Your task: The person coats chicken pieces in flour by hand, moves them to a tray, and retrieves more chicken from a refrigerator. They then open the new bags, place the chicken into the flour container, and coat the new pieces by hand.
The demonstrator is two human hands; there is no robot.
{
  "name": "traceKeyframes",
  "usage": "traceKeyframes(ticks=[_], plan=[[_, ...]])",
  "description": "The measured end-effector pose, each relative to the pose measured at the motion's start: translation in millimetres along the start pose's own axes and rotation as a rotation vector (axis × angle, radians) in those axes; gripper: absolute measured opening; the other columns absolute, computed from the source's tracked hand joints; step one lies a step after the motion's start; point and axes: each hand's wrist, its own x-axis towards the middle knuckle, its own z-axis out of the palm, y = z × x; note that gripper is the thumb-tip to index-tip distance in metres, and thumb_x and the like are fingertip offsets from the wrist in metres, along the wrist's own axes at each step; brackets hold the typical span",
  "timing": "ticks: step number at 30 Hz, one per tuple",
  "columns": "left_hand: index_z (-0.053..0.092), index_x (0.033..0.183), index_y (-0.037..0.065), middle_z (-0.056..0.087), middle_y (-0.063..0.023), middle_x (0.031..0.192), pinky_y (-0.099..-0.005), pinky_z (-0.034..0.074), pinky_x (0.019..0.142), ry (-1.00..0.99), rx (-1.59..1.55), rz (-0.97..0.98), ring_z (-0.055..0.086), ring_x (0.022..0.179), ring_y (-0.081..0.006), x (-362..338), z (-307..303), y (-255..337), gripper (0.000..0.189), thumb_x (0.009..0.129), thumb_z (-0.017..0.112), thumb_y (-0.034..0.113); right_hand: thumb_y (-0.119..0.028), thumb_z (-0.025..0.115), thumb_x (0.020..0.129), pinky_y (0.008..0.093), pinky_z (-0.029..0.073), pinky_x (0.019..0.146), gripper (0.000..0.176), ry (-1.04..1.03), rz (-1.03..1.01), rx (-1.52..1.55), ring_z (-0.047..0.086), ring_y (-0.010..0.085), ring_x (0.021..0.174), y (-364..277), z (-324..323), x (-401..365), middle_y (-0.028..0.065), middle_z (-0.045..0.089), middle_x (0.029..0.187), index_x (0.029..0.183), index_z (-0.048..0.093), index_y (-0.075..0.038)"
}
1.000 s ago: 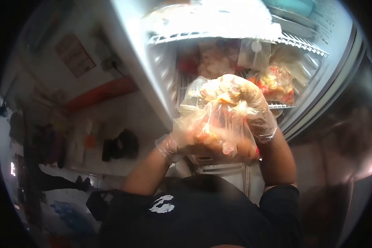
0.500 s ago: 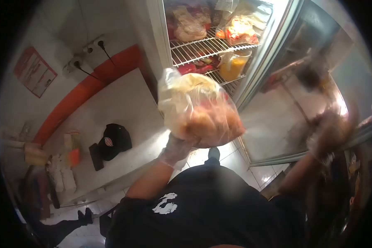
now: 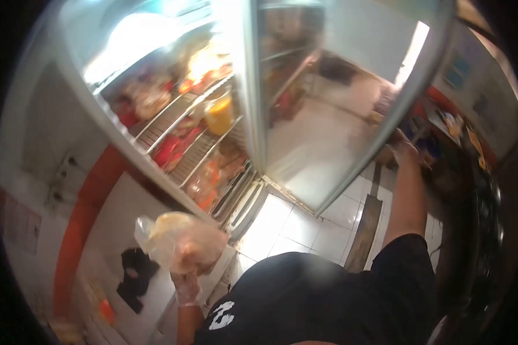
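My left hand [image 3: 185, 286], in a clear plastic glove, grips the underside of a clear plastic bag [image 3: 184, 244] of food. Pale yellow contents show at its top and pinkish-orange pieces lower down; blur hides their kind. The bag is in front of the lower left edge of the open refrigerator [image 3: 106, 123]. My right hand [image 3: 407, 150], also gloved, is at the outer edge of the glass refrigerator door [image 3: 305, 149], with its fingers closed around that edge and partly blurred.
Wire shelves [image 3: 167, 121] hold bagged food and a container of yellow-orange contents [image 3: 218, 117]. On the left, a black cap [image 3: 137, 267] lies on a white counter [image 3: 109, 230]. The door stands open over the tiled floor [image 3: 293, 230]. Cluttered shelving [image 3: 454, 126] is at right.
My view has turned right, so the refrigerator appears farther left. The bag in my left hand is lower and to the left, away from the shelves. My right arm reaches farther forward.
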Motion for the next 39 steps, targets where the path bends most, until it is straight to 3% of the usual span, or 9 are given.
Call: traceKeyframes(ticks=[5, 7, 9, 19, 27, 30, 31, 33, 39], plan=[[0.054, 0.151, 0.004, 0.060, -0.0129, 0.143, -0.0424, 0.053, 0.107, 0.074, 0.197, -0.022, 0.062, 0.128, -0.0281, 23.7, 88.6, 31.8, 0.051, 0.105, 0.068, 0.022, -0.022, 0.076, 0.090, 0.0460, 0.059, 0.087, 0.051, -0.442, -0.597, -0.067, 0.072, 0.0376, 0.097, -119.7, 5.2, -93.4, 0.0215, 0.072, 0.098, 0.135, 0.066, 0.002], [0.055, 0.150, 0.004, 0.061, -0.0135, 0.142, -0.0424, 0.053, 0.107, 0.066, 0.239, 0.041, 0.062, 0.128, -0.0288, 27.8, 136.3, 62.8, 0.050, 0.105, 0.068, 0.022, -0.024, 0.076, 0.090, 0.0459, 0.059, 0.085, 0.052, -0.456, -0.645, -0.014, 0.073, 0.0385, 0.095, -140.6, 2.5, -151.8, 0.0226, 0.072, 0.095, 0.134, 0.066, 0.002], [0.055, 0.148, 0.004, 0.062, -0.0141, 0.141, -0.0424, 0.053, 0.107, 0.042, 0.257, 0.088, 0.063, 0.127, -0.0294, 28.6, 173.4, 89.3, 0.049, 0.104, 0.068, 0.022, -0.021, 0.076, 0.088, 0.0513, 0.058, 0.086, 0.075, -0.435, -0.590, -0.027, 0.072, 0.0424, 0.096, -144.7, -15.6, -195.4, 0.0223, 0.073, 0.098, 0.151, 0.046, 0.007], [0.059, 0.143, 0.004, 0.066, -0.0172, 0.135, -0.0424, 0.053, 0.105, -0.325, 0.132, 0.214, 0.065, 0.123, -0.0324, -59.1, 392.4, 204.4, 0.045, 0.103, 0.068, 0.021, -0.036, 0.078, 0.088, 0.0505, 0.047, 0.115, 0.074, -0.977, -0.343, 0.174, 0.062, 0.0423, 0.131, 171.9, -118.7, -280.2, 0.0279, 0.065, 0.141, 0.148, 0.056, 0.000], [0.062, 0.138, 0.004, 0.069, -0.0196, 0.130, -0.0425, 0.053, 0.104, -0.800, -0.064, 0.377, 0.067, 0.121, -0.0349, -85.2, 596.8, 303.1, 0.041, 0.102, 0.068, 0.021, -0.027, 0.099, 0.072, 0.0401, 0.044, 0.122, 0.104, -0.985, -0.002, 1.038, 0.057, 0.0317, 0.142, 247.7, -200.7, -256.2, 0.0192, 0.056, 0.158, 0.159, 0.048, -0.004], [0.063, 0.136, 0.003, 0.070, -0.0206, 0.129, -0.0425, 0.053, 0.104, -0.970, -0.190, 0.363, 0.068, 0.120, -0.0358, -78.4, 692.9, 332.2, 0.040, 0.101, 0.068, 0.021, -0.025, 0.096, 0.072, 0.0433, 0.041, 0.124, 0.097, -0.686, -0.104, 1.030, 0.055, 0.0292, 0.143, 285.9, -232.5, -225.3, 0.0115, 0.056, 0.158, 0.157, 0.052, -0.011], [0.064, 0.132, 0.004, 0.071, -0.0193, 0.125, -0.0419, 0.054, 0.101, -1.035, -0.256, 0.290, 0.068, 0.117, -0.0352, -78.5, 725.1, 339.6, 0.035, 0.100, 0.069, 0.018, -0.022, 0.096, 0.068, 0.0457, 0.037, 0.127, 0.096, -0.448, -0.317, 0.742, 0.053, 0.0257, 0.145, 314.3, -222.6, -215.8, 0.0070, 0.057, 0.158, 0.153, 0.055, -0.011], [0.065, 0.126, 0.005, 0.072, -0.0174, 0.120, -0.0412, 0.056, 0.097, -1.135, -0.328, 0.247, 0.070, 0.112, -0.0337, -80.2, 790.8, 363.2, 0.032, 0.097, 0.073, 0.015, -0.024, 0.097, 0.069, 0.0472, 0.033, 0.129, 0.093, -0.461, -0.293, 0.672, 0.051, 0.0248, 0.147, 388.3, -195.5, -197.5, 0.0068, 0.059, 0.156, 0.152, 0.056, -0.012], [0.063, 0.131, 0.004, 0.070, -0.0139, 0.116, -0.0389, 0.057, 0.096, -1.566, -0.232, 0.454, 0.069, 0.111, -0.0246, -47.5, 977.7, 473.3, 0.050, 0.088, 0.086, 0.015, -0.028, 0.080, 0.100, 0.0376, 0.054, 0.112, 0.063, -0.247, 0.443, 1.425, 0.064, 0.0268, 0.131, 502.1, -238.9, -134.2, 0.0131, 0.060, 0.150, 0.151, 0.054, -0.002]])
